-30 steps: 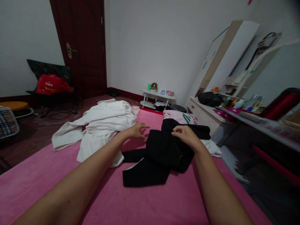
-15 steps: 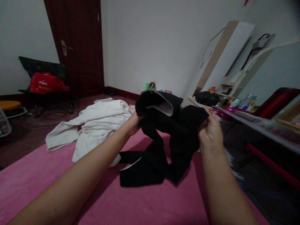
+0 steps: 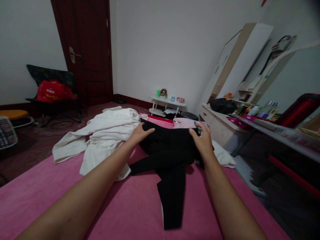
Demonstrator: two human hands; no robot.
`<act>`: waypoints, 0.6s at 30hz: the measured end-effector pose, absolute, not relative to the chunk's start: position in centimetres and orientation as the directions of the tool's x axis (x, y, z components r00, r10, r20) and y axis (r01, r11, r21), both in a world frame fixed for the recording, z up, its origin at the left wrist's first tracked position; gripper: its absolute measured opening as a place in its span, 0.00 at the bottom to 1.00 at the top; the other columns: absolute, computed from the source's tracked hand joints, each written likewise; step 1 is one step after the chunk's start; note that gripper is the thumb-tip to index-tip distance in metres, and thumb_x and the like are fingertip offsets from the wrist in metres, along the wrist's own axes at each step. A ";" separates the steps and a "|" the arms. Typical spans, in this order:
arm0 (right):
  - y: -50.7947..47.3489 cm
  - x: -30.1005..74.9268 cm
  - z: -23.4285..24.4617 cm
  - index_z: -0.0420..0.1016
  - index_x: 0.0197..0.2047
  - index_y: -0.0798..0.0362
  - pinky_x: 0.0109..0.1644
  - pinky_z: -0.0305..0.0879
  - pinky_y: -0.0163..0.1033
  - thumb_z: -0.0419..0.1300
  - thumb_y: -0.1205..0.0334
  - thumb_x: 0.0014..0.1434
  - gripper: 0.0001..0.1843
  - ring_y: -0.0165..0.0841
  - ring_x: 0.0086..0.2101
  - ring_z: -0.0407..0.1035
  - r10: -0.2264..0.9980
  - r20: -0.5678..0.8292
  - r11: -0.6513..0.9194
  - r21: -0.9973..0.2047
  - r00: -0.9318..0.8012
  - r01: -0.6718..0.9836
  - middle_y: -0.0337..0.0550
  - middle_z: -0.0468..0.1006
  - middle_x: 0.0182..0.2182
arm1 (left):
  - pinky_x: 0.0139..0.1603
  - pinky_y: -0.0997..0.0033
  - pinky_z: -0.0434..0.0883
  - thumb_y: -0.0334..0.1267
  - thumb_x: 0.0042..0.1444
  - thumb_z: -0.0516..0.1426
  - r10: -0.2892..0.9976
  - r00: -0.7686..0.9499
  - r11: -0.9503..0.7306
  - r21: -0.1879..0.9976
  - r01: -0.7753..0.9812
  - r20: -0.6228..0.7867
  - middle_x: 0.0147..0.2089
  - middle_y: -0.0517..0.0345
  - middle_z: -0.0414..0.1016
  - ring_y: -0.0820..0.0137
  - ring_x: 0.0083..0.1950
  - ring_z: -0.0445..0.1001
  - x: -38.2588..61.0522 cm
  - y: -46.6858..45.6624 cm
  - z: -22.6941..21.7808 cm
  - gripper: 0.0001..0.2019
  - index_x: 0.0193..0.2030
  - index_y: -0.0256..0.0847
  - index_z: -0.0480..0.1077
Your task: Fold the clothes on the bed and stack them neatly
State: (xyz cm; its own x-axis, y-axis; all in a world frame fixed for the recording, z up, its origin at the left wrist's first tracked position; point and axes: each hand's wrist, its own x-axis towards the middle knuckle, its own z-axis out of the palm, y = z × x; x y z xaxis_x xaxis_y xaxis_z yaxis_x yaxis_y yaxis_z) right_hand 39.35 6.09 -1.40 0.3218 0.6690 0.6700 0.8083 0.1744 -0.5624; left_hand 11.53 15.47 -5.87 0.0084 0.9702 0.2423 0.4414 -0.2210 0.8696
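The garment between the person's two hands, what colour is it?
The garment is black, with a pale strip along one edge, seen best in the head view.

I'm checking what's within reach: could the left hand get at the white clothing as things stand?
Probably yes: the white clothing lies right beside the left hand, with nothing seen between them. That hand holds the black garment, though, so it would likely have to let go first.
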 end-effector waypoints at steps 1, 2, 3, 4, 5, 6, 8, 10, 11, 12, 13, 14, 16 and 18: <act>5.9 38.1 -1.6 0.70 0.50 0.52 0.63 0.54 0.51 0.59 0.49 0.54 0.23 0.44 0.58 0.58 0.722 0.647 0.182 -0.518 0.245 0.836 0.53 0.65 0.56 | 0.51 0.60 0.67 0.56 0.43 0.63 0.965 0.054 -0.242 0.797 0.553 0.255 0.58 0.34 0.68 0.51 0.57 0.70 11.8 15.1 -6.1 0.43 0.61 0.33 0.58; 5.8 36.9 -1.9 0.70 0.52 0.51 0.63 0.53 0.50 0.58 0.47 0.55 0.24 0.44 0.59 0.57 0.789 0.594 0.188 -0.479 0.158 0.858 0.52 0.63 0.58 | 0.52 0.59 0.67 0.55 0.42 0.63 0.962 0.094 -0.254 0.719 0.647 0.255 0.59 0.33 0.67 0.50 0.58 0.69 12.0 14.7 -6.2 0.46 0.64 0.33 0.55; 5.6 35.8 -2.3 0.68 0.54 0.50 0.63 0.54 0.50 0.59 0.46 0.54 0.27 0.45 0.60 0.56 0.850 0.518 0.175 -0.449 0.095 0.876 0.52 0.61 0.60 | 0.52 0.59 0.67 0.53 0.43 0.63 0.961 0.123 -0.256 0.638 0.726 0.246 0.58 0.33 0.68 0.49 0.57 0.70 12.2 14.3 -6.4 0.47 0.66 0.34 0.52; 5.5 34.9 -2.9 0.66 0.58 0.49 0.62 0.55 0.50 0.60 0.45 0.53 0.31 0.45 0.61 0.55 0.900 0.431 0.143 -0.419 0.058 0.897 0.51 0.58 0.62 | 0.51 0.58 0.67 0.49 0.45 0.62 0.962 0.143 -0.252 0.560 0.790 0.231 0.56 0.33 0.70 0.49 0.56 0.71 12.3 13.8 -6.5 0.46 0.68 0.34 0.49; 5.4 34.2 -3.5 0.63 0.61 0.48 0.61 0.55 0.50 0.63 0.46 0.51 0.36 0.46 0.62 0.54 0.937 0.347 0.100 -0.381 0.042 0.919 0.51 0.54 0.65 | 0.49 0.58 0.68 0.44 0.47 0.61 0.964 0.155 -0.245 0.489 0.837 0.216 0.53 0.34 0.72 0.49 0.53 0.73 12.5 13.4 -6.6 0.45 0.69 0.35 0.46; 5.4 33.9 -4.2 0.60 0.63 0.48 0.61 0.56 0.51 0.65 0.48 0.49 0.40 0.48 0.62 0.53 0.961 0.273 0.054 -0.335 0.042 0.940 0.52 0.51 0.66 | 0.47 0.58 0.69 0.39 0.47 0.60 0.965 0.163 -0.238 0.432 0.870 0.204 0.50 0.35 0.74 0.49 0.51 0.75 12.6 13.1 -6.7 0.44 0.69 0.35 0.45; 5.5 33.9 -5.3 0.57 0.65 0.49 0.59 0.57 0.51 0.67 0.51 0.47 0.45 0.50 0.62 0.53 0.980 0.182 -0.032 -0.243 0.078 0.970 0.54 0.50 0.66 | 0.44 0.58 0.70 0.32 0.47 0.57 0.964 0.174 -0.238 0.363 0.901 0.200 0.46 0.36 0.76 0.49 0.47 0.76 12.6 12.7 -6.8 0.42 0.69 0.36 0.45; 5.6 34.3 -5.8 0.60 0.63 0.52 0.56 0.61 0.50 0.66 0.53 0.48 0.41 0.50 0.59 0.59 0.979 0.168 -0.088 -0.178 0.119 0.980 0.57 0.58 0.62 | 0.42 0.59 0.70 0.28 0.45 0.55 0.959 0.169 -0.244 0.357 0.902 0.228 0.46 0.38 0.76 0.50 0.46 0.77 12.4 12.7 -6.8 0.41 0.68 0.38 0.48; 5.7 34.6 -5.7 0.64 0.60 0.53 0.53 0.63 0.49 0.65 0.54 0.49 0.36 0.50 0.56 0.63 0.977 0.166 -0.104 -0.160 0.131 0.982 0.57 0.65 0.58 | 0.43 0.59 0.70 0.26 0.45 0.54 0.954 0.161 -0.250 0.373 0.893 0.252 0.46 0.39 0.76 0.51 0.46 0.77 12.3 12.9 -6.8 0.40 0.67 0.39 0.50; 5.8 35.0 -5.6 0.69 0.55 0.53 0.50 0.64 0.48 0.63 0.55 0.50 0.29 0.49 0.52 0.67 0.977 0.163 -0.116 -0.152 0.140 0.982 0.56 0.71 0.52 | 0.43 0.60 0.70 0.25 0.44 0.53 0.948 0.154 -0.260 0.400 0.879 0.279 0.46 0.41 0.76 0.52 0.46 0.76 12.0 13.1 -6.7 0.39 0.66 0.40 0.53; 5.8 35.4 -5.3 0.74 0.49 0.53 0.47 0.65 0.47 0.61 0.56 0.52 0.21 0.48 0.48 0.70 0.975 0.160 -0.126 -0.158 0.152 0.979 0.54 0.75 0.46 | 0.44 0.61 0.70 0.24 0.43 0.53 0.939 0.145 -0.277 0.436 0.856 0.312 0.47 0.43 0.76 0.54 0.47 0.76 11.7 13.4 -6.6 0.37 0.64 0.41 0.55; 5.9 36.0 -4.9 0.76 0.42 0.52 0.44 0.66 0.46 0.58 0.57 0.53 0.14 0.46 0.43 0.72 0.971 0.168 -0.140 -0.182 0.171 0.973 0.51 0.77 0.41 | 0.46 0.62 0.70 0.24 0.42 0.52 0.927 0.131 -0.299 0.481 0.824 0.352 0.48 0.45 0.76 0.55 0.48 0.75 11.4 13.7 -6.5 0.36 0.62 0.42 0.58; 6.0 37.6 -4.0 0.76 0.32 0.52 0.40 0.66 0.44 0.54 0.59 0.55 0.11 0.43 0.37 0.74 0.943 0.238 -0.161 -0.288 0.234 0.944 0.48 0.79 0.33 | 0.48 0.63 0.70 0.23 0.40 0.52 0.896 0.086 -0.350 0.577 0.738 0.435 0.48 0.50 0.75 0.57 0.50 0.74 10.7 14.5 -6.1 0.34 0.58 0.43 0.62; 6.1 39.7 -3.0 0.76 0.31 0.53 0.38 0.66 0.41 0.51 0.57 0.55 0.13 0.40 0.35 0.73 0.884 0.369 -0.112 -0.430 0.287 0.896 0.48 0.79 0.31 | 0.49 0.64 0.70 0.23 0.38 0.52 0.863 0.035 -0.411 0.661 0.629 0.504 0.46 0.53 0.75 0.59 0.48 0.74 10.1 15.1 -5.6 0.32 0.55 0.42 0.64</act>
